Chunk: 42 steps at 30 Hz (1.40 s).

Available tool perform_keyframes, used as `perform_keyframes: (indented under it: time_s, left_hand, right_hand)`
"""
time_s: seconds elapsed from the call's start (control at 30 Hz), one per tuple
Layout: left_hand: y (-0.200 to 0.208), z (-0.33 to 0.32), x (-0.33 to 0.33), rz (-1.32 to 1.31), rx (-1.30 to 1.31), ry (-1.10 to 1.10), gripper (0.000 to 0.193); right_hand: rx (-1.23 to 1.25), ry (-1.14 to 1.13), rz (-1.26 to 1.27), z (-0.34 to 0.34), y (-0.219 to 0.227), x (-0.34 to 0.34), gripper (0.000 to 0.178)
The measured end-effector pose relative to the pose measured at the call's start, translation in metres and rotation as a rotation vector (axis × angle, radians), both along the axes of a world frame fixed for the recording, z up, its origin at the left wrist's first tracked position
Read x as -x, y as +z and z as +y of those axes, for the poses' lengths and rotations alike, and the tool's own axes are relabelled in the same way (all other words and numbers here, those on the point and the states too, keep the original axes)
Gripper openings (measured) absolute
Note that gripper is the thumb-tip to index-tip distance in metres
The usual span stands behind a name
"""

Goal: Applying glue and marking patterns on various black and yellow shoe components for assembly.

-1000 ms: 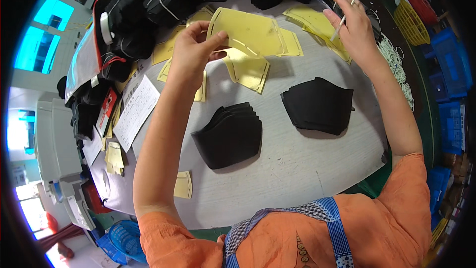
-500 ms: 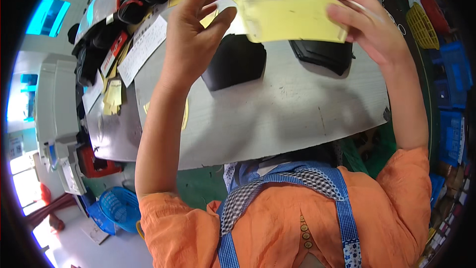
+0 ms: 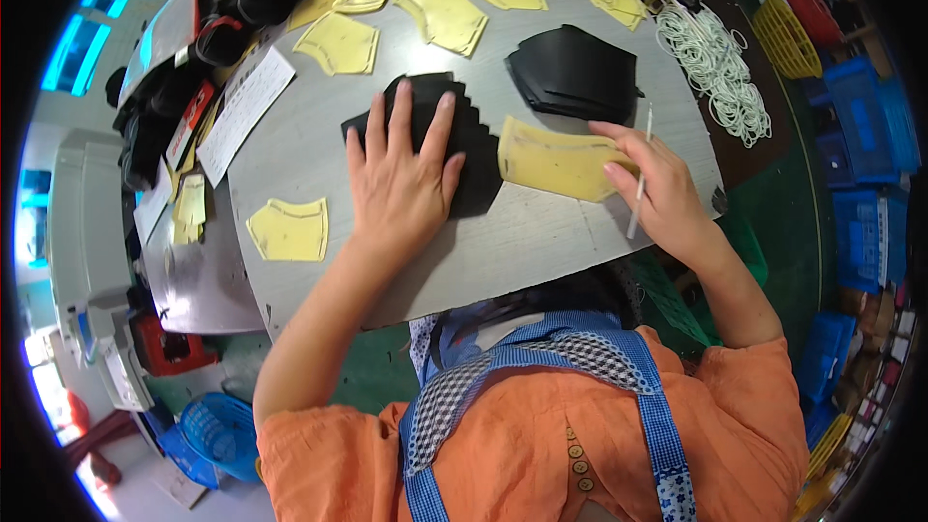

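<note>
My left hand [image 3: 401, 169] lies flat with fingers spread on a fanned-out stack of black cut pieces [image 3: 476, 169]. My right hand [image 3: 662, 188] pinches a yellow pattern template [image 3: 556, 162] by its right end. A thin white pen-like stick [image 3: 639, 195] is also held in that hand, pointing up between the fingers. The template's left end reaches the right edge of the fanned stack; whether it touches is hard to tell. Just beyond the template sits a second stack of black pieces [image 3: 572, 68], neatly piled.
More yellow templates [image 3: 443, 17] lie along the table's far side, and a single one [image 3: 292, 229] is at the left. A bundle of pale cord [image 3: 713, 68] rests at the right. Written paper [image 3: 247, 111] lies on the left. Blue crates [image 3: 863, 232] stand far right.
Both hands have come down toward the table. My left hand has moved onto the black pieces, which are now fanned out. My right hand has lowered the yellow template beside them.
</note>
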<state>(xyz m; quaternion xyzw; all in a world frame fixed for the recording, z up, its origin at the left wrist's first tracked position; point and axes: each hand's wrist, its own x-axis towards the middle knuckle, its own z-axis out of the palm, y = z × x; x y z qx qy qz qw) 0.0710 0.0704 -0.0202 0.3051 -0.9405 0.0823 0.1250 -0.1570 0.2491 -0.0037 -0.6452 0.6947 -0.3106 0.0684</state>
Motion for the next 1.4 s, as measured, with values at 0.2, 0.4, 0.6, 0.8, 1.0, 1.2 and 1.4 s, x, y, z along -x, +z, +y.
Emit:
perform_keyframes:
  time_s: [0.2, 0.4, 0.6, 0.8, 1.0, 1.2, 1.4]
  left_hand:
    - [-0.008, -0.058, 0.004, 0.036, -0.029, 0.052, 0.055]
    - [0.003, -0.079, -0.008, 0.182, 0.081, -0.034, 0.051]
    - [0.011, -0.004, -0.044, 0.167, -0.106, 0.039, 0.049]
    - [0.018, 0.07, -0.048, 0.1, -0.384, -0.238, 0.064]
    - [0.011, 0.086, -0.032, 0.446, -0.434, -0.288, 0.056]
    - [-0.004, 0.101, -0.02, 0.443, -0.451, -0.188, 0.051]
    - [0.0, 0.107, -0.023, 0.389, -0.443, -0.099, 0.041]
  right_hand:
    - [0.099, -0.066, -0.034, -0.034, -0.022, 0.004, 0.027]
    - [0.149, -0.033, 0.022, -0.037, -0.014, -0.005, 0.021]
    - [0.109, -0.107, -0.243, -0.01, -0.019, -0.005, 0.017]
    - [0.054, -0.353, -0.894, 0.001, -0.003, 0.003, 0.026]
    - [-0.192, -0.124, -0.832, -0.002, -0.004, -0.038, 0.02]
    - [-0.171, 0.031, -0.313, -0.025, -0.004, -0.054, 0.021]
    - [-0.266, 0.043, -0.356, -0.032, 0.013, -0.039, 0.03]
